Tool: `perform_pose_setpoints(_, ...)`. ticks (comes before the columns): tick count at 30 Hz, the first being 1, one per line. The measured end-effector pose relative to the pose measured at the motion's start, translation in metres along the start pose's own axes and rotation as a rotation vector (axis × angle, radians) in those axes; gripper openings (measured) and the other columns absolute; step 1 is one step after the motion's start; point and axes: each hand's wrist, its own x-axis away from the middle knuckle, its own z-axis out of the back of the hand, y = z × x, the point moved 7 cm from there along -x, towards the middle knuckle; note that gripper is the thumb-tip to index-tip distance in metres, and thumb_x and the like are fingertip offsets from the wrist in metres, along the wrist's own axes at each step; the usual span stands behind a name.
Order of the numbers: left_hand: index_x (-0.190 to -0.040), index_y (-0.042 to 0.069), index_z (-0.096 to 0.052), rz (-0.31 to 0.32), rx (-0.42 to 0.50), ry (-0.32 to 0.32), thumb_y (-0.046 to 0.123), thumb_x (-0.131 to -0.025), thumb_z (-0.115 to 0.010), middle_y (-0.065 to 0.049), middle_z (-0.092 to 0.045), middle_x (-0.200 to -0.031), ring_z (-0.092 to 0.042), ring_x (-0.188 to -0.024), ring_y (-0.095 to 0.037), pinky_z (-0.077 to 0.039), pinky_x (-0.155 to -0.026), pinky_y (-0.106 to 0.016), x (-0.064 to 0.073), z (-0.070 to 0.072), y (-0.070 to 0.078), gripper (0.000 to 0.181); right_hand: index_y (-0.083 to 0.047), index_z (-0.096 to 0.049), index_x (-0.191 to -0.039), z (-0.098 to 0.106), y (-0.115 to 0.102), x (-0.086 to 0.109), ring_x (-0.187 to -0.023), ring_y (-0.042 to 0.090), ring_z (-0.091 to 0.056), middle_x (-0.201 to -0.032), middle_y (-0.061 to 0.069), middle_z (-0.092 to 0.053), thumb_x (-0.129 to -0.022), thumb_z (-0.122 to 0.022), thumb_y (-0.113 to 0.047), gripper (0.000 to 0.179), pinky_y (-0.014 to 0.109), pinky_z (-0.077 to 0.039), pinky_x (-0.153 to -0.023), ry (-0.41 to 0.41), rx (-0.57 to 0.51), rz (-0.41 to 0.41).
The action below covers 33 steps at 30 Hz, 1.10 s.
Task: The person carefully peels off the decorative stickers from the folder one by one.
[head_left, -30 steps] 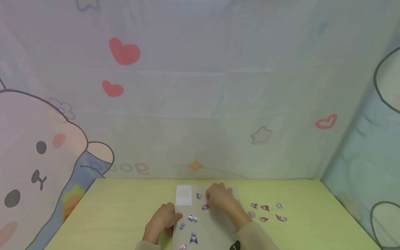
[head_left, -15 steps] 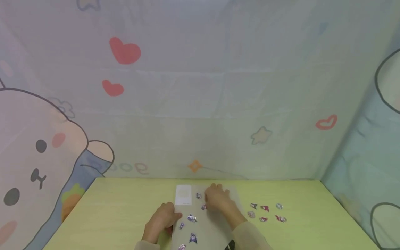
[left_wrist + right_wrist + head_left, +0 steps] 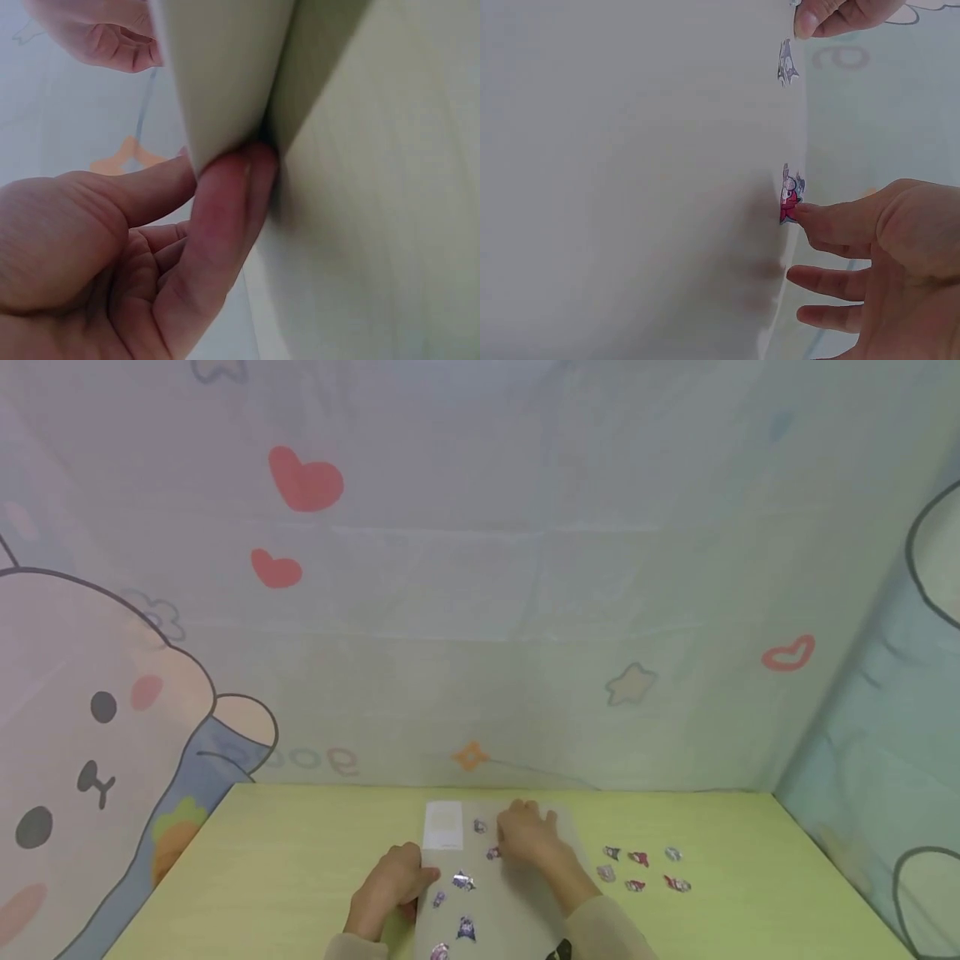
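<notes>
A flat beige board (image 3: 510, 920) with several small shiny character stickers on it lies on the table. My left hand (image 3: 392, 885) grips its left edge; in the left wrist view the thumb lies on the upper side and the fingers curl under the edge. Over the board's far part, my right hand (image 3: 527, 835) presses its thumb on a pink character sticker (image 3: 789, 196). Its other fingers are stretched out, off the surface. A grey sticker (image 3: 787, 64) sits farther along the board. What the right index finger touches is hidden behind the thumb.
A white card (image 3: 443, 825) lies at the board's far left corner. Several loose stickers, one of them a red sticker (image 3: 677, 884), lie right of the board on the yellow-green table (image 3: 300, 860). A black shape (image 3: 558, 951) shows at the near edge. A printed cloth (image 3: 480, 610) hangs behind.
The view has shifted slightly. Both hands stay at nearly the same places on the board, the right thumb side still by the pink sticker.
</notes>
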Motion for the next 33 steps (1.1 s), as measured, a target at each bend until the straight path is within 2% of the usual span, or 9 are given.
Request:
perform_pose_setpoints(4, -0.081, -0.008, -0.060, -0.013, 0.006, 0.011, 0.014, -0.094, -0.064, -0.009, -0.057, -0.055, -0.059, -0.042, -0.019, -0.050, -0.047, -0.030, 0.000, 0.001, 0.003, 0.026, -0.013, -0.055, -0.071, 0.002, 0.002, 0.002, -0.116, 0.041, -0.045, -0.099, 0.011, -0.055, -0.078, -0.070, -0.006, 0.018, 0.072, -0.016, -0.104, 0.021, -0.005, 0.007)
perform_pose_setpoints(8, -0.080, -0.008, -0.060, -0.015, 0.008, 0.011, 0.014, -0.094, -0.065, -0.009, -0.057, -0.054, -0.059, -0.041, -0.019, -0.050, -0.046, -0.030, 0.001, 0.001, 0.005, 0.026, -0.013, -0.056, -0.073, 0.003, 0.002, 0.005, -0.117, 0.042, -0.045, -0.100, 0.011, -0.056, -0.079, -0.067, -0.003, 0.016, 0.074, -0.015, -0.103, 0.029, -0.009, 0.015)
perform_pose_setpoints(11, -0.080, -0.008, -0.060, -0.013, 0.009, 0.008, 0.014, -0.094, -0.064, -0.009, -0.057, -0.054, -0.060, -0.042, -0.019, -0.050, -0.047, -0.030, 0.002, 0.001, 0.005, 0.026, -0.012, -0.057, -0.074, 0.007, 0.003, 0.008, -0.115, 0.042, -0.047, -0.099, 0.012, -0.057, -0.084, -0.069, -0.008, 0.016, 0.074, -0.019, -0.101, 0.044, 0.008, 0.016)
perform_pose_setpoints(15, -0.082, -0.008, -0.060, -0.006, 0.007, 0.008, 0.014, -0.094, -0.064, -0.009, -0.058, -0.055, -0.060, -0.043, -0.019, -0.051, -0.049, -0.030, 0.002, 0.001, 0.004, 0.026, -0.013, -0.058, -0.077, 0.023, 0.006, 0.019, -0.115, 0.045, -0.047, -0.104, 0.013, -0.059, -0.086, -0.072, -0.016, 0.017, 0.075, -0.020, -0.099, 0.073, -0.028, 0.023)
perform_pose_setpoints(21, -0.082, -0.009, -0.060, 0.010, 0.007, 0.010, 0.014, -0.094, -0.064, -0.010, -0.058, -0.054, -0.060, -0.043, -0.019, -0.051, -0.048, -0.030, 0.003, 0.002, 0.001, 0.026, -0.015, -0.058, -0.078, 0.051, 0.011, 0.044, -0.122, 0.046, -0.044, -0.118, 0.014, -0.060, -0.089, -0.070, -0.015, 0.016, 0.076, -0.020, -0.099, 0.111, -0.088, 0.040)
perform_pose_setpoints(29, -0.082, -0.008, -0.060, -0.006, 0.030, 0.003, 0.014, -0.094, -0.065, -0.010, -0.058, -0.055, -0.060, -0.042, -0.019, -0.051, -0.046, -0.030, 0.003, 0.001, 0.001, 0.025, -0.017, -0.060, -0.079, 0.082, 0.045, 0.077, -0.123, 0.046, -0.044, -0.127, 0.017, -0.057, -0.090, -0.070, -0.017, 0.015, 0.073, -0.029, -0.095, 0.133, -0.086, 0.015)
perform_pose_setpoints(33, -0.083, -0.008, -0.060, -0.008, 0.017, 0.004, 0.015, -0.094, -0.065, -0.010, -0.058, -0.056, -0.060, -0.043, -0.020, -0.050, -0.047, -0.030, 0.003, 0.001, 0.002, 0.026, -0.015, -0.061, -0.081, 0.099, 0.064, 0.090, -0.120, 0.049, -0.046, -0.126, 0.020, -0.058, -0.091, -0.070, -0.018, 0.013, 0.071, -0.035, -0.090, 0.139, -0.103, 0.012)
